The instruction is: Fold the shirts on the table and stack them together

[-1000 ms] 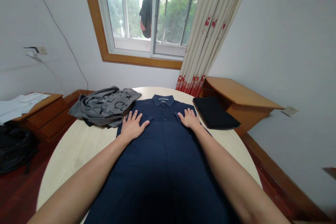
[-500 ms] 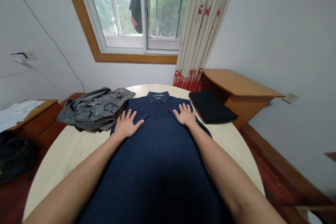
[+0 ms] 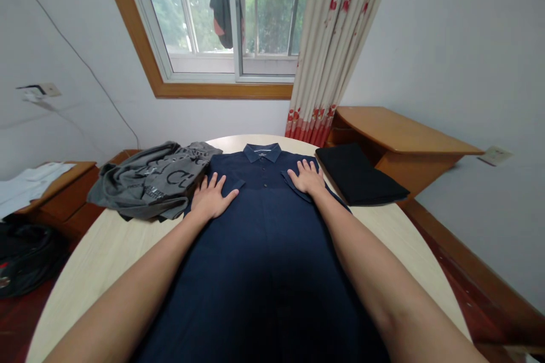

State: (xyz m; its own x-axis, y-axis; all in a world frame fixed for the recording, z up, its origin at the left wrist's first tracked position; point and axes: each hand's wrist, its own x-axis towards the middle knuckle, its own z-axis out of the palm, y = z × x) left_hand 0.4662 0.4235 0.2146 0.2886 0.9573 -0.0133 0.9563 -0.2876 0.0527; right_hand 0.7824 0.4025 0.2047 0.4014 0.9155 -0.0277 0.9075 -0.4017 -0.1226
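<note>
Shirt [image 3: 255, 221], dark navy with a slightly paler collar [image 3: 273, 153] and small buttons [image 3: 265, 185] below it, lies front up on the table [image 3: 114, 252], stretching from mid-frame to the bottom edge. The person's left hand [image 3: 209, 198] and right hand [image 3: 307, 177] rest palm down on it, fingers spread and not gripping, partly covering the sleeves [image 3: 234, 183]. Its lower part sinks into dark shadow and is cut off by the frame.

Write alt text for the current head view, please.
Two hands rest spread on a navy collared shirt laid flat on a round table. A crumpled grey garment lies left of the shirt, folded black cloth right; behind are a window and curtain.
</note>
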